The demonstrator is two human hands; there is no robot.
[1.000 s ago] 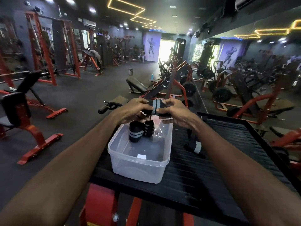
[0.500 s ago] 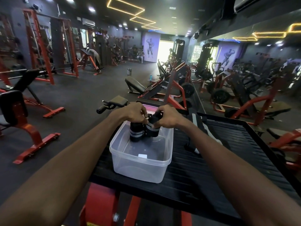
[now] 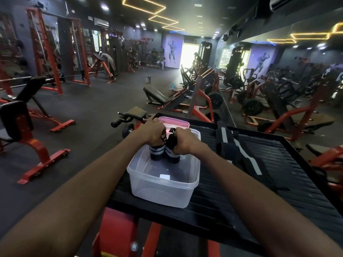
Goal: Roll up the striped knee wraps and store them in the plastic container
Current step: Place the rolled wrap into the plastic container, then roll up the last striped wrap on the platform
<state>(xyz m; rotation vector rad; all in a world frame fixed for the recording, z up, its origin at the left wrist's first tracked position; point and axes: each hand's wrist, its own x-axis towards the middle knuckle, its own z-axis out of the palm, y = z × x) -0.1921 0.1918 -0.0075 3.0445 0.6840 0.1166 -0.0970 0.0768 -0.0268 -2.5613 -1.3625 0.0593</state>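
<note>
Head view: both hands work over the plastic container (image 3: 163, 190), which stands on the black ribbed tabletop (image 3: 259, 191). Left hand (image 3: 153, 133) grips the top of one rolled wrap (image 3: 156, 152); right hand (image 3: 182, 140) grips the top of a second rolled wrap (image 3: 172, 154). All fingers are curled tight round the rolls. Both rolls stand upright inside the container, at its far end, touching each other. Judged procedure: seat each roll vertically on the container floor, keep the loose ends tucked, then release. Unrolled striped wraps (image 3: 239, 154) lie right of the container; a pink lid (image 3: 176, 122) lies just behind it.
</note>
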